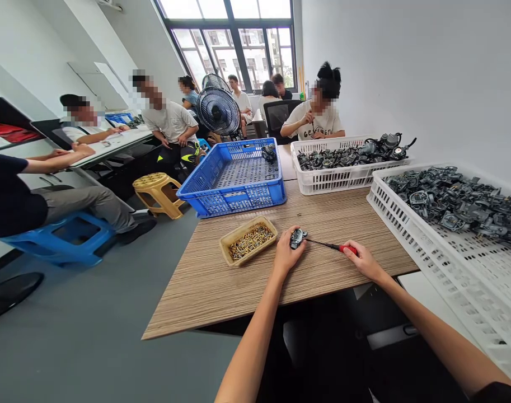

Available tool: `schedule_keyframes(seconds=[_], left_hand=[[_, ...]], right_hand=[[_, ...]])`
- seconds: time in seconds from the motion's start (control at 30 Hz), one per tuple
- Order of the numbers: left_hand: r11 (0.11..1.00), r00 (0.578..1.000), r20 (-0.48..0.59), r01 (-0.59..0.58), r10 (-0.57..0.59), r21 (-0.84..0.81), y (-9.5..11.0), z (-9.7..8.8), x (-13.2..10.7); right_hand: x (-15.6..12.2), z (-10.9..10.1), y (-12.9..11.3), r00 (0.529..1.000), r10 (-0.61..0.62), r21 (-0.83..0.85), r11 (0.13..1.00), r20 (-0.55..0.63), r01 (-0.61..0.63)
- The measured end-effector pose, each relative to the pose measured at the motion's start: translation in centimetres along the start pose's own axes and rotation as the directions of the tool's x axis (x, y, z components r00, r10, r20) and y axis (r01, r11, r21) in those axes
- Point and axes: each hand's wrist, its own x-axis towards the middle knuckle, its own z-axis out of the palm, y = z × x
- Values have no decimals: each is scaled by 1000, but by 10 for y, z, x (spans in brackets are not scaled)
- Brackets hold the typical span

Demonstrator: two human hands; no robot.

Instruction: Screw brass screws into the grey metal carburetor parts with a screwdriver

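On the wooden table (221, 280), going from left to right, we first meet a shallow tan tray of brass screws (248, 240) lying just beside our left hand (287, 254); that hand's fingers are curled around a small dark metal part (298, 238), pinning it to the tabletop; the tip of a red-handled screwdriver (331, 245) meets the part from the right, and our right hand (363, 259) is clenched around its handle. To do this well, we judge that we should keep the left hand firm so the part cannot spin, hold the shaft in line with the screw, and press in before turning; a slanted tip would likely slip off the head. Behind the work stand a blue crate (234, 178), nearly bare, and a white crate (341, 168) heaped with dark parts; at far right a larger white crate (444, 246) of similar parts sits close to our right forearm, so the elbow has little room that way. The near table edge lies just below both wrists; bare wood opens ahead and to the left beyond the screw tray; seated people work well apart across the room.
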Motion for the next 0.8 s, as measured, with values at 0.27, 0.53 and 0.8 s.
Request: schedule_keyframes(seconds=[0.27, 0.53, 0.8], left_hand=[[1000, 1000, 6, -2, 2, -23, -1, 1, -1], [1000, 1000, -9, 7, -7, -25, 0, 2, 0], [991, 993, -83, 72, -82, -113, 2, 2, 4]], right_hand=[[0, 0, -1, 1000, -3, -7, 1000, 3, 3], [-3, 2, -10, 997, 24, -39, 999, -75, -27], [-8, 2, -9, 980, 1, -64, 998, -197, -14]])
